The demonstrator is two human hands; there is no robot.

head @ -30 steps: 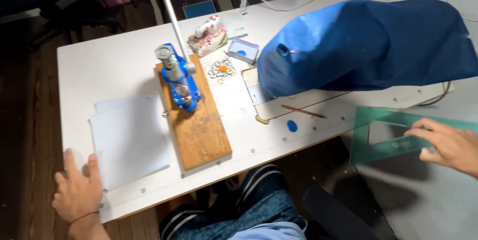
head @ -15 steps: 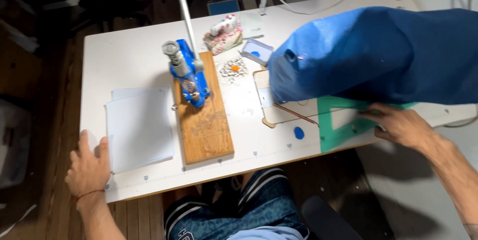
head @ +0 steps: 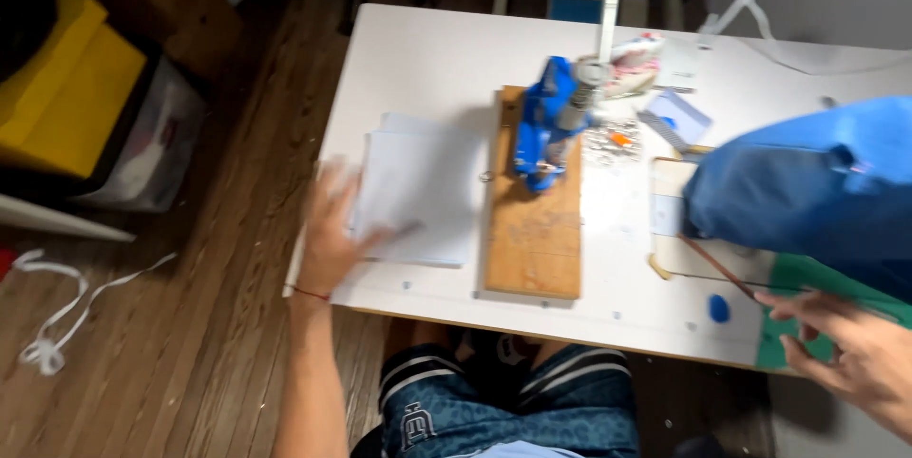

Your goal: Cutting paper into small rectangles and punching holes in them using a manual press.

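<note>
My left hand [head: 337, 230] lies flat, fingers spread, on the left edge of a stack of white paper sheets [head: 423, 187] on the white table [head: 446, 59]. It is blurred. My right hand [head: 855, 349] rests at the table's front right corner on a green translucent set square [head: 826, 292], fingers apart on its surface. A blue hand press [head: 546, 121] stands on a wooden board [head: 532, 239] in the middle of the table. A large blue fabric piece [head: 807, 187] is heaped at the right.
A thin brown pencil [head: 717, 266] and a small blue chalk [head: 719, 308] lie near the front right edge. Small metal parts [head: 608, 140] and a blue-white box [head: 676, 116] sit behind the press. A yellow bin [head: 66, 87] stands on the wooden floor at left.
My left hand has moved from the table's front left edge up onto the paper stack. My right hand has slid the green set square toward the table's front edge. The view has swung left.
</note>
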